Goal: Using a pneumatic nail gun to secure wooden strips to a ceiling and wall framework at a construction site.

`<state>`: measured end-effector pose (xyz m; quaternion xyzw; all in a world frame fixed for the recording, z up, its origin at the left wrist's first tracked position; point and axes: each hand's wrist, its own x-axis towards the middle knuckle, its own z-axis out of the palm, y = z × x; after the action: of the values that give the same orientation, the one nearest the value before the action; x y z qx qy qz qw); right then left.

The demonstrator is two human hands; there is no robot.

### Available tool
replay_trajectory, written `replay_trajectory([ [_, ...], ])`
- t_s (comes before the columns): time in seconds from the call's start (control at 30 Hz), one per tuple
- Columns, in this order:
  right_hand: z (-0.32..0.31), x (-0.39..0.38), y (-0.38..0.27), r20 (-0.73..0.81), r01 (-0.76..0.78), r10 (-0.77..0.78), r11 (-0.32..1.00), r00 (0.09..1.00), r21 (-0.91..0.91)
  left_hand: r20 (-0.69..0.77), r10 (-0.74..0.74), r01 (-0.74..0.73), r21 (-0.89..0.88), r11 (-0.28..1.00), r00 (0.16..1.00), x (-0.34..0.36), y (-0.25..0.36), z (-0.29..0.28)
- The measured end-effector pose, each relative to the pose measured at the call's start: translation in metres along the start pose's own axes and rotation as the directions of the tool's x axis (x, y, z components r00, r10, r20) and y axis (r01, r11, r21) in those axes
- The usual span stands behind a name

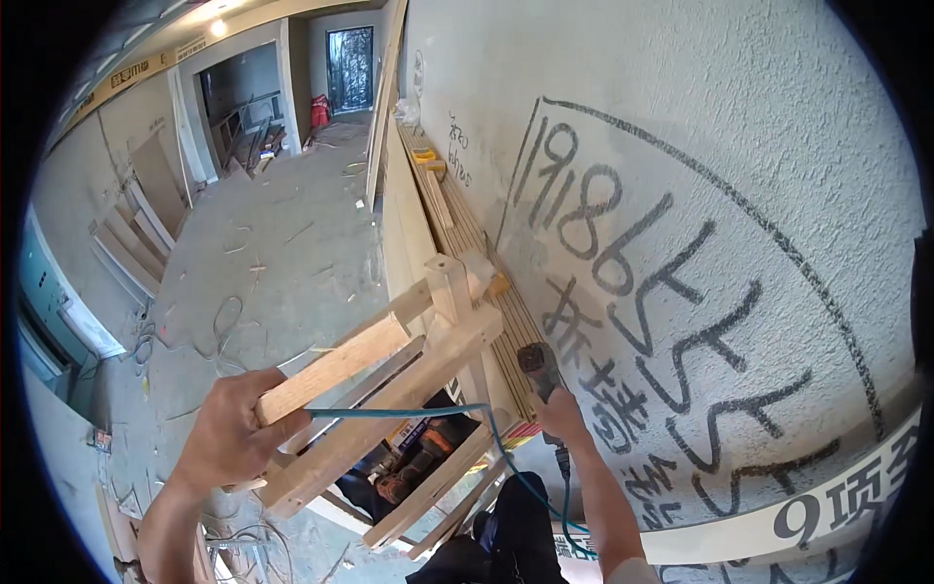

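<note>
My left hand [236,428] is closed around the near end of a short wooden batten [336,370], which slants up to the right over a wooden frame stand [389,419]. A teal hose [399,412] runs from beside the left hand across the stand, then bends down past my legs. At the stand's right, next to the wall, my right hand [561,417] grips a dark air tool [536,365] that looks like a nail gun. Its head points up and away, and a fitting with a line hangs below its handle. The fingers of the right hand are partly hidden.
Inside the stand sit a dark tool bag [365,487] and an orange-and-black power tool [433,450]. Long boards [448,209] lean along the marked right wall [681,127]. Loose cables [229,321] and scraps litter the grey floor [277,258]. Panels [136,234] lean at the left wall.
</note>
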<state>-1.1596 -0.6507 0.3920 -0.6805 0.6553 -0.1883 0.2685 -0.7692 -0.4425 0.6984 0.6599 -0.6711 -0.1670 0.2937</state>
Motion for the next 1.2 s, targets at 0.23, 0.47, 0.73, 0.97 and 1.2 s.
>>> replay_trajectory([
  [0.23,0.08,0.105,-0.017,-0.114,0.203,-0.319,0.802,0.941,-0.562,0.099,-0.258,0.258,0.01,0.966,0.961,0.019,0.006,0.003],
  [0.47,0.13,0.17,0.039,-0.101,0.22,-0.357,0.748,0.929,-0.626,0.137,-0.179,0.177,0.026,0.984,0.974,0.031,-0.011,0.003],
  [0.73,0.095,0.132,-0.007,-0.022,0.381,-0.445,0.79,0.895,-0.48,0.104,-0.044,0.045,-0.007,0.999,0.994,0.023,-0.027,0.007],
  [0.97,0.044,-0.005,-0.043,-0.562,0.29,-0.244,0.957,0.791,-0.008,0.098,0.117,-0.113,-0.038,0.993,0.988,0.014,-0.044,0.017],
  [1.2,0.14,-0.135,-0.09,0.115,0.898,-0.908,0.416,0.403,0.141,-0.137,0.237,-0.231,0.059,0.971,0.962,-0.001,-0.063,0.035],
])
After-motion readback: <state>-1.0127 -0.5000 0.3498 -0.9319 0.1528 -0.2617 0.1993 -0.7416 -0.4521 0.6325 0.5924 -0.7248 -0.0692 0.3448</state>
